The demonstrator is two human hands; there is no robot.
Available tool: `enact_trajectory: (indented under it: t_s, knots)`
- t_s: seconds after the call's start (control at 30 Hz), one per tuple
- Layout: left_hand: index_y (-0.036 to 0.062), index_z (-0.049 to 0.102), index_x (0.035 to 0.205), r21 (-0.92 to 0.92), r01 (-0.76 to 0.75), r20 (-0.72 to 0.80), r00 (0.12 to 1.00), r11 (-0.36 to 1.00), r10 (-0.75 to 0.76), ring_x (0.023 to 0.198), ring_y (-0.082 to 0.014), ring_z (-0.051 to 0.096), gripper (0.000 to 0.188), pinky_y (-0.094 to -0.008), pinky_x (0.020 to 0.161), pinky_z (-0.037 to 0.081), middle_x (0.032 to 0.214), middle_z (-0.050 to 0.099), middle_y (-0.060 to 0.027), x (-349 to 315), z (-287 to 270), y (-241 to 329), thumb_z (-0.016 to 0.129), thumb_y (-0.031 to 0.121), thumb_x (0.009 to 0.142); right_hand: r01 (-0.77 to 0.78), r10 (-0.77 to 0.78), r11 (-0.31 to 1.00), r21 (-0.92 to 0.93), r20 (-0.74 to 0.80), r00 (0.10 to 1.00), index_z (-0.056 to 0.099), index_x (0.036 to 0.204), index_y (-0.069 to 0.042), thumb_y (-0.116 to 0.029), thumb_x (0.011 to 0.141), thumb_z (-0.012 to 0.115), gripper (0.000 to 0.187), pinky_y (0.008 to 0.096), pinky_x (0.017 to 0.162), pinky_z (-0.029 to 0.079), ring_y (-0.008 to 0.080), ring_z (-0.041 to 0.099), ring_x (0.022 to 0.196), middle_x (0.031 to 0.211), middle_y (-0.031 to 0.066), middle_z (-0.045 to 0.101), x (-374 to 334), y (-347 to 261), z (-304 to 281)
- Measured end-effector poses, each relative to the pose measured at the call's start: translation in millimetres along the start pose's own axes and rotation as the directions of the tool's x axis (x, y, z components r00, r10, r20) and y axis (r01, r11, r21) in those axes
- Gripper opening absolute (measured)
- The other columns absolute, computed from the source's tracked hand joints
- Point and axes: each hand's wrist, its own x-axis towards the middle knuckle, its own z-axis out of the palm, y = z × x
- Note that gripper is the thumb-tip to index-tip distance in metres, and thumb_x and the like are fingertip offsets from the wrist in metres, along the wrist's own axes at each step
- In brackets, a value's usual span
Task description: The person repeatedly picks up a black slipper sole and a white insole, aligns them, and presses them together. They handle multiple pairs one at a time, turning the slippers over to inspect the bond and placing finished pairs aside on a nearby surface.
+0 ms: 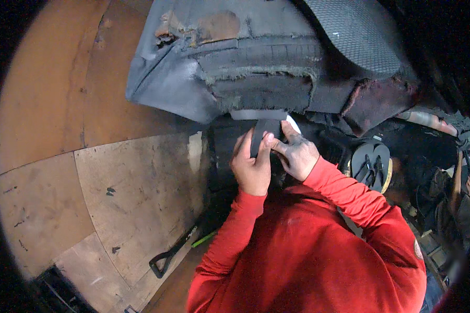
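Both hands hold a dark grey flat piece (265, 129) that looks like a sandal sole. Its far end is up against a pale grey band (258, 114) under a worn grey padded cover (266, 55). My left hand (251, 168) grips the piece from the left, thumb on its face. From the right, my right hand (298, 155) pinches it, its fingers darkened with dust. A white edge (293, 124) shows just behind the right fingers; what it belongs to is hidden.
To the right lies a pair of grey flip-flops (371, 163) with black straps. Wooden panels (136, 198) stretch along the left. A black D-shaped handle (164, 261) and a green strip (203, 239) lie at lower left. Another person's arm (457, 182) shows at the far right.
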Motion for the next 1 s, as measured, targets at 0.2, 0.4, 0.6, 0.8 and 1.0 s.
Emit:
enact_trajectory:
  t_s: [0.2,0.4,0.6,0.8,1.0]
  knots:
    - [-0.0030,0.062,0.124,0.005,-0.144,-0.013,0.990,0.990,0.144,0.110,-0.0243,0.062,0.038,-0.0354,0.099,0.046,0.122,0.066,-0.0140,-30.5,-40.6,-8.4,0.070,0.015,0.091,0.119,-0.046,0.923,0.365,-0.203,0.978,0.048,0.144,-0.028,-0.023,0.090,0.063,0.057,0.0542,0.110,0.036,0.0491,0.039,0.135,0.146,0.0336,0.036,-23.9,-19.3,15.0]
    - [-0.0014,0.062,0.124,0.067,-0.091,0.085,0.993,0.994,0.085,0.110,-0.0283,0.065,0.042,-0.0358,0.093,0.050,0.122,0.065,-0.0183,-31.5,-67.7,4.5,0.075,0.016,0.087,-0.388,0.033,-0.759,0.522,0.626,0.779,0.020,0.149,-0.022,-0.062,0.092,0.053,0.077,0.0698,0.094,0.045,0.0446,0.060,0.112,0.138,0.0127,0.052,-12.7,13.1,51.2]
    - [-0.0021,0.063,0.119,0.294,-0.291,0.206,0.950,0.911,0.236,0.100,-0.0287,0.064,0.034,-0.0366,0.089,0.049,0.108,0.065,-0.0173,1.6,-64.0,39.4,0.069,0.016,0.091,-0.350,0.091,-0.705,0.618,0.567,0.818,0.037,0.134,-0.033,-0.039,0.094,0.065,0.049,0.0547,0.084,0.058,0.0309,0.062,0.108,0.126,0.0050,0.055,22.5,9.4,80.2]
    - [-0.0003,0.065,0.115,0.348,-0.206,0.325,0.942,0.915,0.089,0.088,-0.0294,0.066,0.030,-0.0371,0.082,0.050,0.097,0.068,-0.0174,22.7,-32.5,29.2,0.066,0.019,0.093,-0.390,0.083,-0.736,0.553,0.646,0.759,0.041,0.133,-0.029,-0.041,0.092,0.067,0.051,0.0499,0.083,0.060,0.0299,0.062,0.108,0.122,0.0036,0.054,13.3,25.9,77.0]
    - [-0.0008,0.067,0.108,0.351,-0.092,0.372,0.927,0.932,-0.048,0.086,-0.0307,0.068,0.024,-0.0375,0.080,0.050,0.095,0.070,-0.0182,30.3,-0.2,26.0,0.063,0.018,0.094,-0.481,0.166,-0.722,0.497,0.800,0.577,0.056,0.129,-0.018,-0.045,0.087,0.072,0.053,0.0523,0.094,0.054,0.0314,0.057,0.117,0.130,0.0080,0.057,-7.9,51.0,46.4]
